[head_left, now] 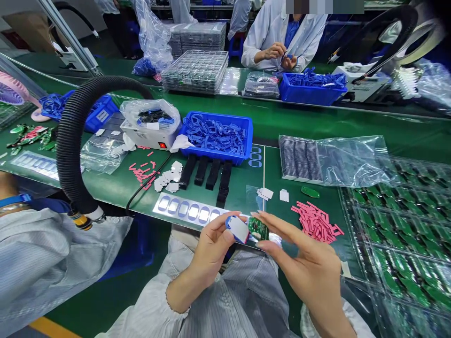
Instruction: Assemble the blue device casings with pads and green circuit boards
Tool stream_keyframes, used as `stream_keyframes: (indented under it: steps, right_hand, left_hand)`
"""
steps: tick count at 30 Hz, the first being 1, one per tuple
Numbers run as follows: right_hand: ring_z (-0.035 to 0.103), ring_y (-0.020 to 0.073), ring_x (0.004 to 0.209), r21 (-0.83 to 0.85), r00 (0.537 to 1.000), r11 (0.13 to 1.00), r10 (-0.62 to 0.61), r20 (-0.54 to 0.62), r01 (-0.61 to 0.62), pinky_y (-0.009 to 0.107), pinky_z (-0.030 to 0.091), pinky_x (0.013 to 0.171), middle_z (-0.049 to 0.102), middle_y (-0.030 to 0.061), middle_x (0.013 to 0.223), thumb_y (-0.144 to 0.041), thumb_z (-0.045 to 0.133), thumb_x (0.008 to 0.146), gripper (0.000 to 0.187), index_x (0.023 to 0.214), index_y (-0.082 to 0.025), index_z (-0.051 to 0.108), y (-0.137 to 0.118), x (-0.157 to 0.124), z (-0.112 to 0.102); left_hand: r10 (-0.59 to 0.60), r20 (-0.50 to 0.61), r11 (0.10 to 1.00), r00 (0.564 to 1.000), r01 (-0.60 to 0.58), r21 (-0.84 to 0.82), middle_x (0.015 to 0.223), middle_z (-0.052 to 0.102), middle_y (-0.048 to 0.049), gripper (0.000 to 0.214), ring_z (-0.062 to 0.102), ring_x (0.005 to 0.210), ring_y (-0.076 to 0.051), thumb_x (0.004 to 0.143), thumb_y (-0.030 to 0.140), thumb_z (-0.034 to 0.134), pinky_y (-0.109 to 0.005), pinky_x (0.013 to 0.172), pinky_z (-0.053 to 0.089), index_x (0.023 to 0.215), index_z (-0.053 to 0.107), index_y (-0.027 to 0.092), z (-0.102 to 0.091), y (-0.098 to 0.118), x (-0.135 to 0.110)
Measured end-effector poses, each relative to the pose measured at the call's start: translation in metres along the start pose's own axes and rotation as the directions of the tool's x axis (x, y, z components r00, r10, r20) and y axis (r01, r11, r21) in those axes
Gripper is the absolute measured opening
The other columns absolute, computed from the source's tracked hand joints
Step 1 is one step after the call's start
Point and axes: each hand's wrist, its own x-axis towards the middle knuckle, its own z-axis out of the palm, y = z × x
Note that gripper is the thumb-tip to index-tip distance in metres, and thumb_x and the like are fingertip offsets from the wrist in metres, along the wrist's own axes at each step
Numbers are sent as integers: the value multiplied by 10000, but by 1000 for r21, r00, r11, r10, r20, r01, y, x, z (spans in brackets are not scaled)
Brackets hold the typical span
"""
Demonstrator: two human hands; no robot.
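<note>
Holding in the right hand (310, 263) a green board (260, 229), with a narrow grip, pinched by its edges. Holding in the left hand (211, 244) a blue case (229, 222) with a white piece (240, 230) on it, grip narrow too, right next to the board. Holding both on the near side of the big blue bin (249, 138). Can see black strips (212, 174) just in front of that bin, and pink strips (316, 223) nearer and to its right.

Electronics workshop, green workbench (282, 211), white-coated worker (269, 35), circuit-board tray (356, 237), blue parts bin (249, 134)
</note>
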Motion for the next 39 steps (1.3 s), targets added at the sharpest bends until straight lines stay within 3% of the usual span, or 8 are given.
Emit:
stream_keyframes:
  steps: [5, 10, 19, 29, 39]
  right_hand:
    - [743, 194, 815, 43, 997, 996, -73, 7, 72, 275, 634, 708, 762, 16, 990, -247, 679, 834, 254, 1088, -254, 687, -5, -1, 6]
    - [725, 204, 920, 75, 990, 987, -142, 12, 141, 310, 616, 828, 750, 8, 1039, -170, 712, 800, 409, 1188, -273, 637, -3, -2, 9]
    - [712, 181, 959, 46, 983, 983, -181, 33, 180, 289, 582, 886, 747, 17, 1049, -206, 696, 823, 361, 1177, -244, 636, -3, -6, 9]
    - [725, 179, 913, 62, 987, 985, -160, -1, 160, 295, 595, 868, 744, -6, 1056, -175, 696, 819, 411, 1210, -271, 616, -5, -11, 11]
    - [729, 196, 904, 41, 985, 985, -169, 18, 168, 312, 610, 853, 745, 17, 1057, -159, 712, 800, 437, 1216, -252, 613, -8, -11, 9]
  left_hand:
    - [163, 57, 981, 985, -168, 97, 990, 770, -25, 319, 690, 924, -159, 700, 377, 776, -205, 824, 524, 1007, 744, 295, 0, -1, -2]
    - [243, 71, 957, 967, -251, 147, 1070, 737, -20, 325, 652, 1021, -182, 698, 380, 775, -235, 903, 509, 1008, 749, 288, -1, -1, -2]
    - [328, 98, 919, 940, -341, 199, 1026, 717, -37, 318, 637, 1010, -190, 692, 402, 774, -259, 890, 523, 991, 757, 294, 0, -2, -1]
    - [360, 113, 897, 926, -377, 233, 920, 681, -50, 310, 637, 897, -192, 654, 404, 800, -282, 787, 554, 939, 773, 287, 1, 0, 2]
    - [366, 81, 893, 927, -374, 249, 865, 727, -47, 334, 644, 856, -195, 638, 454, 794, -296, 784, 532, 924, 776, 283, -5, -6, -1]
